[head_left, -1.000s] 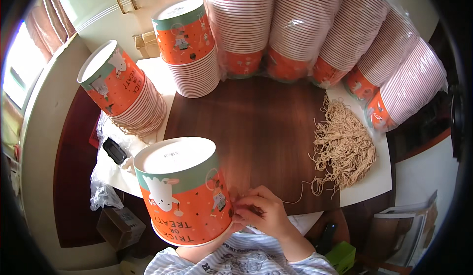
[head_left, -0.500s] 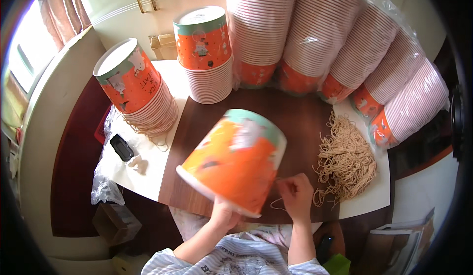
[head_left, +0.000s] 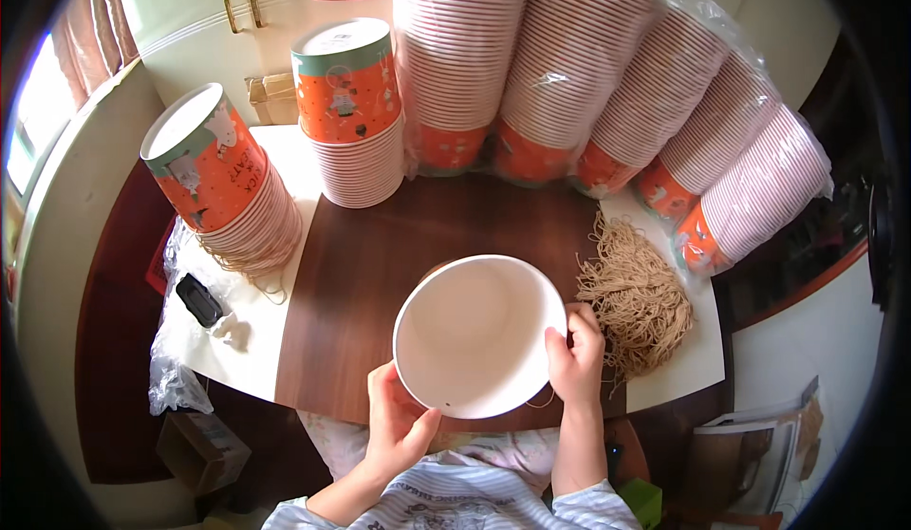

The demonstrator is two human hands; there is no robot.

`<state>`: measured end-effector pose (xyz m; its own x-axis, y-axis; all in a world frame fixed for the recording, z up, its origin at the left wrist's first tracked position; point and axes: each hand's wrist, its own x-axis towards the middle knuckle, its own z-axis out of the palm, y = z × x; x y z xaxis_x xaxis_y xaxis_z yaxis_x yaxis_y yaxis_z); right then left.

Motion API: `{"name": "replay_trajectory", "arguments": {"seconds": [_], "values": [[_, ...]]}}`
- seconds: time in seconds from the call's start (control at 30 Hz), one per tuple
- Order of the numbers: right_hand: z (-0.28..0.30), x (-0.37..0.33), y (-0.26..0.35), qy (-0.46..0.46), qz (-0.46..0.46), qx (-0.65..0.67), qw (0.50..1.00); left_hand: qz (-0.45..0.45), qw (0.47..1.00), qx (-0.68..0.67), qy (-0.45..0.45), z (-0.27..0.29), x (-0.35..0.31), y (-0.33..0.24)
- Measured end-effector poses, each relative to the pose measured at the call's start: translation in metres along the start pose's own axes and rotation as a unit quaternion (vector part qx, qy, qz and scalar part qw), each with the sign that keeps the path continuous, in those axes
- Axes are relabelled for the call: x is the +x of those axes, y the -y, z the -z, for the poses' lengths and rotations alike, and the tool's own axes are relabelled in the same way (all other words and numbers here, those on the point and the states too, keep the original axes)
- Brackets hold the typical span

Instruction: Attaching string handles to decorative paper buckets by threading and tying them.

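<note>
A paper bucket, white inside, is tipped with its open mouth facing up toward me over the near edge of the table. A small dark spot shows by its rim on the side closest to me. My left hand grips the lower left of the rim, thumb near that spot. At the right side, my right hand pinches the rim with its thumb over the edge. A thin cord hangs beside the right hand; its far end is hidden. Just right of that hand lies a heap of tan cords.
Two stacks of upside-down orange buckets, a left stack and a middle stack, stand at the back left. Tall plastic-wrapped bucket stacks line the back right. A black device lies at the left; a cardboard box sits below.
The bucket has turned from bottom-up, printed side showing, to mouth-up. My right hand has moved from beside it onto its rim. The whole view has shifted slightly.
</note>
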<state>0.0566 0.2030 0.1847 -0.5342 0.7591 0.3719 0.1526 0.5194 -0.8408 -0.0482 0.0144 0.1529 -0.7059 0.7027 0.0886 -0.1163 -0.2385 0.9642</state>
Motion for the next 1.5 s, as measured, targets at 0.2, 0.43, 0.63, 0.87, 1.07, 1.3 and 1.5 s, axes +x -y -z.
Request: {"name": "replay_trajectory", "arguments": {"seconds": [0.2,0.43,0.63,0.87,1.07,1.3,1.5], "values": [[-0.001,0.004,0.019,0.044,0.002,-0.048,0.998,-0.094,0.987,0.133,-0.007,0.026,0.013,-0.021],[0.003,-0.012,0.056,0.113,0.05,-0.153,0.98,-0.224,0.826,0.51,0.085,0.014,0.068,-0.068],[-0.001,-0.018,0.073,0.137,0.079,-0.128,0.979,-0.268,0.789,0.539,0.127,0.003,0.08,-0.069],[0.003,-0.003,0.068,0.165,0.046,-0.04,0.984,-0.29,0.792,0.525,0.113,0.003,0.08,-0.068],[-0.017,0.03,0.044,0.281,0.001,0.152,0.948,-0.307,0.803,0.501,0.102,0.005,0.08,-0.055],[-0.03,0.056,0.028,0.439,-0.027,0.207,0.874,-0.271,0.834,0.47,0.094,-0.001,0.078,-0.052],[-0.026,0.065,0.03,0.492,-0.13,0.283,0.813,-0.273,0.827,0.478,0.112,-0.004,0.078,-0.055]]}}
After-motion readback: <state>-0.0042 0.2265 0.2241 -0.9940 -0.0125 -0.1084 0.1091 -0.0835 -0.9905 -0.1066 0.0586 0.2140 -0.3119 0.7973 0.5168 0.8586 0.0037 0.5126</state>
